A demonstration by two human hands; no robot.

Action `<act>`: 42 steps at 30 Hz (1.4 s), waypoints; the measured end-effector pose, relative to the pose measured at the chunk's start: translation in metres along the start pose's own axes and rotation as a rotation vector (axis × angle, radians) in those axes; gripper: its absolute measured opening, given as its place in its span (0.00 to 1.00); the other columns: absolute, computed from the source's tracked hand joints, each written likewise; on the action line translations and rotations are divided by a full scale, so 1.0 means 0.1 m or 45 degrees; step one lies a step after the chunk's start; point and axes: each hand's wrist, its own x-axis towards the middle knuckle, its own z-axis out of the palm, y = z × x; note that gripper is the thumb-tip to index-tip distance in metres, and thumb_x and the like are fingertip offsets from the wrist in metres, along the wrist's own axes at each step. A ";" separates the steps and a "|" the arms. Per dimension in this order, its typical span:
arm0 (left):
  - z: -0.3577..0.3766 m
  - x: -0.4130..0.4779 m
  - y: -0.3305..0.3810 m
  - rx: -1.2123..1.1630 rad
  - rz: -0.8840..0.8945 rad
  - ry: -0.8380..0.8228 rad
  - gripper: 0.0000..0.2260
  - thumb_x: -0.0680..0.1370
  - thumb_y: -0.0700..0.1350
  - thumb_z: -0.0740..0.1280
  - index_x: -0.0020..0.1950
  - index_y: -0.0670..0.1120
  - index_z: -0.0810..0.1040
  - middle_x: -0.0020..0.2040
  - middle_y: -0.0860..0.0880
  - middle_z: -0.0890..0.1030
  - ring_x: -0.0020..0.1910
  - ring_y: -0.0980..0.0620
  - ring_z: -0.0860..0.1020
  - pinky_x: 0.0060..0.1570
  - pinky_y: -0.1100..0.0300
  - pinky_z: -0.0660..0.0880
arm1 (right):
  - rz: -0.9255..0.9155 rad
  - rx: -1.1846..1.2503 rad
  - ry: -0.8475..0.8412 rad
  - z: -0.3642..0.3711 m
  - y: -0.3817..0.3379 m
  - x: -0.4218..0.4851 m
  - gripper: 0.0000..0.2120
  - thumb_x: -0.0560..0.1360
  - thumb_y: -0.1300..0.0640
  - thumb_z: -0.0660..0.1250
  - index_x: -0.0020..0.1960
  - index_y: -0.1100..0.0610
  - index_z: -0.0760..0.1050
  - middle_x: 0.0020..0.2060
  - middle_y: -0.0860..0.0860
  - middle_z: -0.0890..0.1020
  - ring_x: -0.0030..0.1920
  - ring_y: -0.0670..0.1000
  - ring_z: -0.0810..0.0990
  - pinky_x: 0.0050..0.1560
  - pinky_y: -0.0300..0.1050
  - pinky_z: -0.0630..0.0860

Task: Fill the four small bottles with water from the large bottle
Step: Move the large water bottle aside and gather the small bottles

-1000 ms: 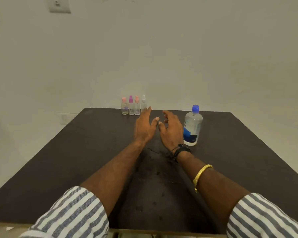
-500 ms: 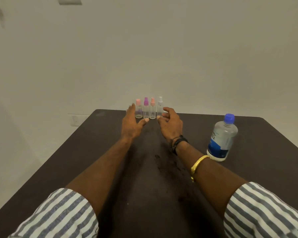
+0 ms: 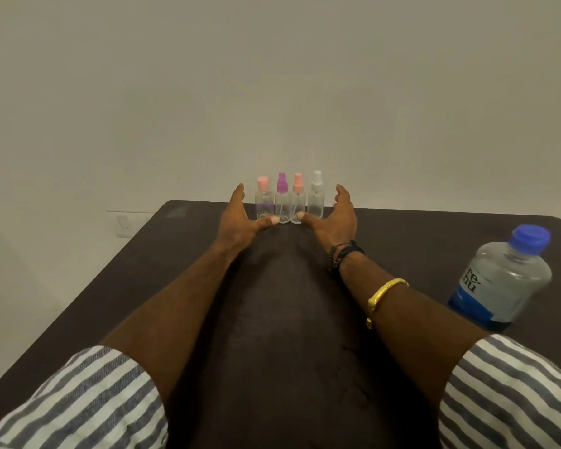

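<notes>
The four small bottles (image 3: 282,207) stood upright in a tight row at the far edge of the table (image 3: 162,286), close to the wall (image 3: 272,92), each with its cap on: pink, purple, pink and white. They looked empty, though the glare made that hard to confirm. The left hand (image 3: 240,220) lay just to the left of the row, its fingers straight and held together and its thumb stretched out in front of the bottle bases. The right hand (image 3: 337,218) mirrored it on the other side, with fingers loosely bent and thumb reaching inward. Neither hand gripped anything, and whether the thumbs actually touched the bottles could not be told. The large bottle (image 3: 502,280) stood well apart on the right side of the table, nearer the person, with its blue cap screwed on. This looked like the opening step: gathering the row before any pouring, with none of the filling done. The next move probably called for closing both hands gently on the ends of the row and drawing it nearer in one group. The bottles are light, narrow-based and easily toppled. After that, the caps had to come off.
</notes>
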 end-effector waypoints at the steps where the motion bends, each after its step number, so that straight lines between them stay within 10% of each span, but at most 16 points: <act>1: 0.01 0.06 -0.04 -0.034 -0.014 -0.011 0.53 0.67 0.53 0.82 0.83 0.47 0.54 0.82 0.45 0.61 0.79 0.45 0.62 0.76 0.48 0.65 | 0.012 0.024 -0.020 0.03 0.03 0.04 0.52 0.64 0.54 0.84 0.79 0.56 0.59 0.74 0.56 0.70 0.74 0.56 0.68 0.73 0.51 0.68; 8: 0.04 0.35 -0.16 -0.286 0.093 -0.078 0.41 0.63 0.44 0.85 0.73 0.44 0.72 0.63 0.46 0.81 0.60 0.49 0.82 0.60 0.54 0.81 | -0.027 0.147 -0.171 0.14 0.03 0.25 0.46 0.63 0.58 0.84 0.75 0.55 0.66 0.65 0.55 0.78 0.66 0.54 0.76 0.65 0.48 0.77; 13: 0.09 0.41 -0.12 -0.362 0.097 -0.105 0.30 0.66 0.36 0.82 0.66 0.40 0.77 0.57 0.45 0.85 0.55 0.50 0.85 0.56 0.56 0.82 | -0.062 0.120 -0.177 0.19 0.07 0.34 0.26 0.64 0.59 0.83 0.58 0.56 0.76 0.51 0.50 0.82 0.53 0.52 0.81 0.54 0.50 0.81; 25: 0.11 0.27 -0.01 -0.407 0.106 -0.123 0.20 0.69 0.34 0.79 0.59 0.38 0.79 0.51 0.45 0.86 0.49 0.50 0.86 0.47 0.57 0.83 | -0.105 0.128 -0.217 0.11 0.05 0.25 0.20 0.68 0.62 0.80 0.57 0.57 0.80 0.52 0.52 0.84 0.54 0.55 0.82 0.59 0.56 0.80; 42: -0.31 -0.77 0.33 -0.386 0.056 -0.104 0.22 0.68 0.35 0.80 0.60 0.39 0.82 0.54 0.40 0.85 0.54 0.39 0.85 0.57 0.41 0.82 | -0.094 0.105 -0.315 -0.39 -0.31 -0.76 0.21 0.65 0.57 0.82 0.57 0.54 0.81 0.50 0.50 0.85 0.53 0.53 0.83 0.58 0.59 0.81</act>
